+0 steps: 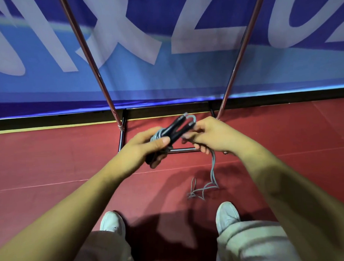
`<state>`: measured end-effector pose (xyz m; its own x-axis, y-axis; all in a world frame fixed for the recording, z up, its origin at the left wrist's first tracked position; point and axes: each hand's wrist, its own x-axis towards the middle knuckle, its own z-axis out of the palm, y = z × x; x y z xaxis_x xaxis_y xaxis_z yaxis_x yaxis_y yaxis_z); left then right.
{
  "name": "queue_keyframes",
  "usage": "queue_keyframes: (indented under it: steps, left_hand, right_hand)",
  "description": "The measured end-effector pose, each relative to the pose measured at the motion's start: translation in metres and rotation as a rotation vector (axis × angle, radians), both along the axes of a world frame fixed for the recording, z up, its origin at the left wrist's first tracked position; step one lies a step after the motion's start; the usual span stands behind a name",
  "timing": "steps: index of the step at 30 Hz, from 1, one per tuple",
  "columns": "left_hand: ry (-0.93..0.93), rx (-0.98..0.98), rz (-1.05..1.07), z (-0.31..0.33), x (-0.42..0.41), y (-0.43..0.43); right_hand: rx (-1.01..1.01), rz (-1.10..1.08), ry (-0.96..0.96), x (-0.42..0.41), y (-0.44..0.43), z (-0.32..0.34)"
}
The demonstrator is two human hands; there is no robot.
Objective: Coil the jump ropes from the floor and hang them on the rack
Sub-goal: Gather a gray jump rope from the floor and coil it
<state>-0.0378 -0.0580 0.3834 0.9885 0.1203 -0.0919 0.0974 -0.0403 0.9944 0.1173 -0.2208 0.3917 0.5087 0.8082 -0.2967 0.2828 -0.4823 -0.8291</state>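
Jump-rope handles (178, 128) lay side by side between my hands, their long axis slanting away and toward my right. My left hand (146, 146) gripped them with coils of cord (213, 168); my right hand (210, 135) pinched its loose length, which trailed to the floor (51, 154) beneath it. Rack posts (99, 78) rose just beyond both hands, open floor on either side.

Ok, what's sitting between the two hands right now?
In the head view, the jump rope's two black handles, with grey cord looping off their ends, span from the left hand to the right hand.
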Motion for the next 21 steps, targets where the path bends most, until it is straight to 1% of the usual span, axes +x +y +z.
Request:
queue_keyframes:
  steps: [2, 4, 6, 8, 12, 15, 17, 19, 20, 21]
  left_hand:
    - [0.000, -0.106, 0.112, 0.000, 0.003, 0.001]
    - [-0.028, -0.197, 0.146, 0.000, 0.003, 0.005]
    - [-0.024, -0.218, 0.164, 0.005, 0.002, 0.010]
    - [0.027, -0.190, 0.221, 0.009, 0.002, 0.015]
    - [0.097, -0.097, 0.317, 0.007, 0.004, 0.017]
    - [0.140, 0.001, 0.358, -0.002, 0.006, 0.023]
    - [0.154, 0.090, 0.352, -0.008, 0.005, 0.031]
    - [0.151, 0.217, 0.360, -0.013, 0.004, 0.039]
    - [0.152, 0.323, 0.360, -0.015, 0.004, 0.041]
    - [0.163, 0.472, 0.343, -0.018, 0.003, 0.042]
  right_hand:
    - [0.029, 0.013, -0.032, -0.003, 0.004, 0.000]
    - [0.060, 0.014, -0.026, -0.005, 0.005, 0.001]
    - [0.041, 0.048, -0.032, -0.007, 0.005, 0.002]
    - [-0.027, 0.095, -0.066, -0.006, 0.003, 0.002]
    - [-0.119, 0.104, -0.100, -0.007, -0.001, -0.003]
    - [-0.109, 0.054, -0.139, -0.009, 0.001, -0.002]
    - [-0.108, 0.082, -0.142, -0.009, 0.001, 0.001]
    - [-0.126, 0.146, -0.169, -0.014, 0.001, 0.006]
    - [-0.117, 0.171, -0.178, -0.018, 0.001, 0.008]
    - [-0.098, 0.193, -0.191, -0.022, 0.002, 0.010]
